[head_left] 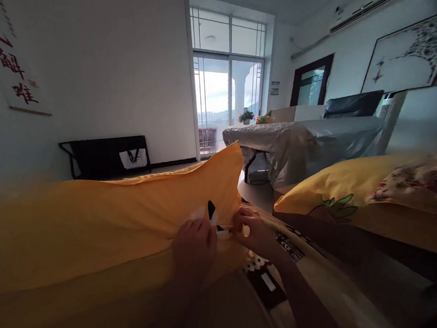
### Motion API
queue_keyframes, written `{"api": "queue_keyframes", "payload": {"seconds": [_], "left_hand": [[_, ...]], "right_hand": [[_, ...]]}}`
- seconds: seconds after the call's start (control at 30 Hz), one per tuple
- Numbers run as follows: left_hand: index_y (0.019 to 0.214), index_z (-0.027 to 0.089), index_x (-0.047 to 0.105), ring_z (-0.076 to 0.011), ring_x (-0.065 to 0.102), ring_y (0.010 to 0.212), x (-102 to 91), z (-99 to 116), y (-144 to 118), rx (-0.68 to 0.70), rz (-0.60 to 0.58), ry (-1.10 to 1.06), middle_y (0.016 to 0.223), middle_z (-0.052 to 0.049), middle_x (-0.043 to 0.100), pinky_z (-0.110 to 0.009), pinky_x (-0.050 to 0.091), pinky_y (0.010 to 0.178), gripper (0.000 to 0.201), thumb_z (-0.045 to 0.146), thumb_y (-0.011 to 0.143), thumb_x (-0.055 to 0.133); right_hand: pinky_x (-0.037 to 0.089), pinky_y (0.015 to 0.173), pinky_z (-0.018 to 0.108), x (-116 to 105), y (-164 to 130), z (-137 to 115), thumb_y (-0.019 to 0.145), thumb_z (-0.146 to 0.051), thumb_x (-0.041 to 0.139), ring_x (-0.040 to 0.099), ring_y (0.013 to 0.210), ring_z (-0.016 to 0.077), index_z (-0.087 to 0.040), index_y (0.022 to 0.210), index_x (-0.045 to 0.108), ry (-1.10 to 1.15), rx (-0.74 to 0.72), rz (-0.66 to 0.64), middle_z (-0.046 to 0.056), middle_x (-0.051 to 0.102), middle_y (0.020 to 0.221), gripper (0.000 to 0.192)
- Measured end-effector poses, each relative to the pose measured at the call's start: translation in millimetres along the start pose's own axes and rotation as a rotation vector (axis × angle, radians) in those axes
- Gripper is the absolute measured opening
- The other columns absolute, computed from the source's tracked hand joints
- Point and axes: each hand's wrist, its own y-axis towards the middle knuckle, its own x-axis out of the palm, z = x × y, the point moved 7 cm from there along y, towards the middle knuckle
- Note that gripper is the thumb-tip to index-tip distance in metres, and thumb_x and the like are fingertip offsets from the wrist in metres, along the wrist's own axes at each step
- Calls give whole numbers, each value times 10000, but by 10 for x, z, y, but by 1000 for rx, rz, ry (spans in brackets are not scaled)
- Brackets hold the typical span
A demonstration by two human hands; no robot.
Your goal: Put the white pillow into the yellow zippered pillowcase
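A long yellow pillow (pixel 104 215) with a small black-and-white print spans the left and middle of the head view, one corner pointing up. My left hand (pixel 195 247) is closed on its fabric beside the print, with the fingers curled. Close by, my right hand (pixel 253 230) pinches the cloth near the pillow's right end, thumb and fingertips together in a ring. A patterned beige and brown cloth (pixel 270 277) lies beneath my right forearm. Dim light hides the lower part of my left hand.
To the right rests another yellow pillow (pixel 320 188) with a green leaf print, a checked cloth (pixel 426 181) on it. Behind stands a table under a plastic sheet (pixel 289 147). A black bench (pixel 91 157) with a white bag (pixel 134 159) stands by the left wall.
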Motion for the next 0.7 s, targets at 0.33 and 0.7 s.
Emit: {"api": "queue_keyframes", "payload": {"seconds": [0.33, 0.7], "left_hand": [[711, 198, 556, -183, 505, 737, 30, -11, 8, 5, 12, 3, 724, -12, 599, -333, 331, 687, 251, 257, 925, 441], [707, 200, 561, -187, 499, 730, 75, -24, 8, 18, -26, -25, 730, -4, 602, -340, 324, 667, 245, 270, 918, 461]], "right_hand": [[315, 755, 315, 73, -1, -17, 689, -127, 560, 511, 780, 164, -185, 584, 496, -129, 6, 76, 9, 567, 747, 137], [349, 749, 319, 46, -58, 4, 703, -133, 558, 503, 781, 179, -204, 609, 473, -296, 37, 247, 30, 554, 787, 146]]}}
